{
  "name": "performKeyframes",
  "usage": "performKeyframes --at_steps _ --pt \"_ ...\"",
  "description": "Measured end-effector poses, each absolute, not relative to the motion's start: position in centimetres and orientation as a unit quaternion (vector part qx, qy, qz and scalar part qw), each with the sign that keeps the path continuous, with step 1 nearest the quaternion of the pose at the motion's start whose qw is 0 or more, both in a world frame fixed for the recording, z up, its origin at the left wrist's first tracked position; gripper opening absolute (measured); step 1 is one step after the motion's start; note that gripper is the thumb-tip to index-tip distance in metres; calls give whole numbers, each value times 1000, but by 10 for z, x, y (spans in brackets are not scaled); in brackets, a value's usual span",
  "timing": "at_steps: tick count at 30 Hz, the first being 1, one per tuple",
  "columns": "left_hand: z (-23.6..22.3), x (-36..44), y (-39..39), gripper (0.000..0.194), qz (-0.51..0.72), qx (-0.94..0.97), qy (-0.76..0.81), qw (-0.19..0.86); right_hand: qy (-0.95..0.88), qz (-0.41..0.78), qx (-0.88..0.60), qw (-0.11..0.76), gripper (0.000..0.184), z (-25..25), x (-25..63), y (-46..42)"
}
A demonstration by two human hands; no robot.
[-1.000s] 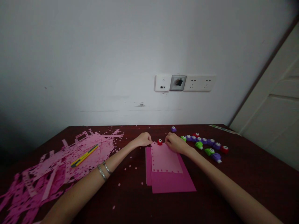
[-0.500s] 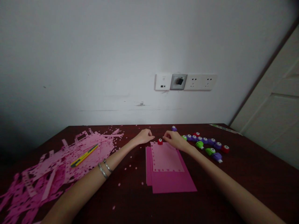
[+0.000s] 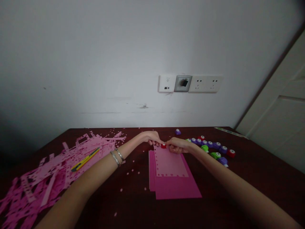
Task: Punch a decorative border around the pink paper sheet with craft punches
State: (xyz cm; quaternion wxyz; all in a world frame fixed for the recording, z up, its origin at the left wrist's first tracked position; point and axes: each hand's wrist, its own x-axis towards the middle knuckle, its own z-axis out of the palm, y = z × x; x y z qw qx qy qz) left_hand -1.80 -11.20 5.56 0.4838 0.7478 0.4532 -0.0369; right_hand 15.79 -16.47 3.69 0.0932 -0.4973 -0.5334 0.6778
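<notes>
hidden, cropped and unreadable parts

red punch (image 3: pixel 163 146) mostly covered by fingertips of left hand (image 3: pixel 152 138) and right hand (image 3: pixel 177 146), grip on it not readable. far edge of pale pink sheet (image 3: pixel 169 163) tucked under both hands. punch shapes along that sheet's edges too small to make out. row of small punches (image 3: pixel 211 147) partly behind right wrist, patterns indistinct. pink scrap pile (image 3: pixel 35 178) cut off at left and bottom edges. both forearms cropped at bottom edge. plug in wall socket (image 3: pixel 183 83) blurred.
</notes>
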Motion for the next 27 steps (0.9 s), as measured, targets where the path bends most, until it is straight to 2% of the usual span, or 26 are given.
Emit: performKeyframes --at_steps 12,19,27 --pt "40 5 -72 18 -269 726 362 520 -494 735 -461 -57 46 31 162 -145" --pt "28 8 -67 7 -263 750 366 485 -515 721 -458 -73 55 32 159 -150" --pt "33 11 -80 13 -229 744 423 464 -546 711 -440 -44 53 25 156 -155"
